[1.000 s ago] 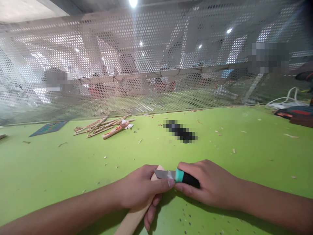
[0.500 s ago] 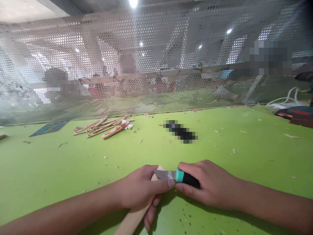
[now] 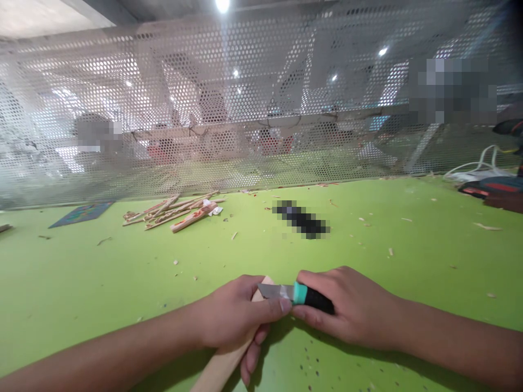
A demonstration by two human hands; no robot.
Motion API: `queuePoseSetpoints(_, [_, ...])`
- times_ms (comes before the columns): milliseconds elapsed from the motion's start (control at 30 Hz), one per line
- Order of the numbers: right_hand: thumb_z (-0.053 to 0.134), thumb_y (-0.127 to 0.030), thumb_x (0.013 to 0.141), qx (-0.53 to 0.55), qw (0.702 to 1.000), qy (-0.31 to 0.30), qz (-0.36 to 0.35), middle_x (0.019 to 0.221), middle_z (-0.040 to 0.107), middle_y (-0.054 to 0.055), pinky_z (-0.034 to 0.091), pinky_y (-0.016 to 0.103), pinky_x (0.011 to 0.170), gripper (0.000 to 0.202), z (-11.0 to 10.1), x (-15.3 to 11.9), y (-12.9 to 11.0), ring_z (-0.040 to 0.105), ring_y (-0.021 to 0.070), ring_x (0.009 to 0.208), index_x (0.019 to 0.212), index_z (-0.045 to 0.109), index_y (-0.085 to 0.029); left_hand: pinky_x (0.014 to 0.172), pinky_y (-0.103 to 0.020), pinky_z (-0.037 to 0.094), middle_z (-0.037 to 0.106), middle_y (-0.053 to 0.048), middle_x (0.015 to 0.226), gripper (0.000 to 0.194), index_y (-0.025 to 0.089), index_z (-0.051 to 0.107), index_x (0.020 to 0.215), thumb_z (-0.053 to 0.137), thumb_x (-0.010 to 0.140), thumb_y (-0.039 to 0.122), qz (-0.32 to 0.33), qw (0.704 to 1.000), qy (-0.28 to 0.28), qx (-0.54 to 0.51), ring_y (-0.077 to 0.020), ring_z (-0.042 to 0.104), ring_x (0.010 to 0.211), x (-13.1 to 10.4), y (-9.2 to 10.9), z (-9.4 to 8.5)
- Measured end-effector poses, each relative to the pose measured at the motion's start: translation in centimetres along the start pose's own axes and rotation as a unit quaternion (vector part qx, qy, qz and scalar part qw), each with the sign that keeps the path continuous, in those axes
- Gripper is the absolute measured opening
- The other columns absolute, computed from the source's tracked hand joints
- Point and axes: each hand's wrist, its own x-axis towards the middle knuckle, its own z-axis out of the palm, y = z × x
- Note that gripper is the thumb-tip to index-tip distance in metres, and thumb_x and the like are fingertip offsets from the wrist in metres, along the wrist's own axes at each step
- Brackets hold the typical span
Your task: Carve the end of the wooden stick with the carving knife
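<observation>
My left hand (image 3: 241,310) is closed around a pale wooden stick (image 3: 229,359), which slants from the bottom edge up to the right. My right hand (image 3: 347,305) grips the black and teal handle of a knife (image 3: 316,299). The knife's flat blade points left and lies across the upper end of the stick. My left thumb presses against the lower side of the blade, close to the handle. Part of the stick is hidden under my left hand.
Behind the green table (image 3: 122,272) stands a perforated metal screen (image 3: 245,109). Thin wooden sticks (image 3: 175,212) lie in a pile at the back, beside a dark flat sheet (image 3: 81,214). A pixelated black object (image 3: 302,220) lies mid-table. A power drill (image 3: 494,188) rests at far right. Wood shavings are scattered about.
</observation>
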Motion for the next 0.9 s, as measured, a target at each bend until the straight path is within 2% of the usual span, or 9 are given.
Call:
queuePoseSetpoints(267, [0.05, -0.063, 0.099, -0.001, 1.0, 0.004, -0.003, 0.066, 0.062, -0.001, 0.021, 0.026, 0.051, 0.045, -0.09, 0.24, -0.02, 0.047, 0.0139, 0.053, 0.084, 0.055, -0.021, 0.041, -0.022, 0.046, 0.055, 0.007, 0.056, 0.051, 0.022, 0.046, 0.076, 0.064, 0.083, 0.069, -0.009, 1.0, -0.009, 0.003, -0.011, 0.054, 0.034, 0.06, 0.03, -0.11])
queuePoseSetpoints(600, [0.052, -0.061, 0.099, 0.001, 1.0, 0.0, -0.001, 0.068, 0.063, -0.001, 0.02, 0.026, 0.052, 0.043, -0.04, 0.16, 0.09, 0.049, 0.0143, 0.054, 0.084, 0.055, -0.021, 0.037, -0.021, 0.04, 0.054, 0.006, 0.055, 0.054, 0.021, 0.046, 0.074, 0.062, 0.083, 0.072, 0.001, 1.0, -0.014, 0.013, -0.0111, 0.053, 0.033, -0.08, 0.17, -0.07])
queuePoseSetpoints(900, [0.051, -0.061, 0.099, 0.005, 1.0, 0.002, -0.003, 0.066, 0.061, -0.001, 0.02, 0.026, 0.051, 0.044, -0.17, 0.13, -0.09, 0.049, 0.0142, 0.052, 0.083, 0.055, -0.021, 0.038, -0.022, 0.044, 0.055, 0.006, 0.056, 0.055, 0.022, 0.047, 0.077, 0.066, 0.08, 0.073, -0.003, 1.0, -0.013, 0.007, -0.0117, 0.054, 0.034, 0.05, 0.04, -0.18])
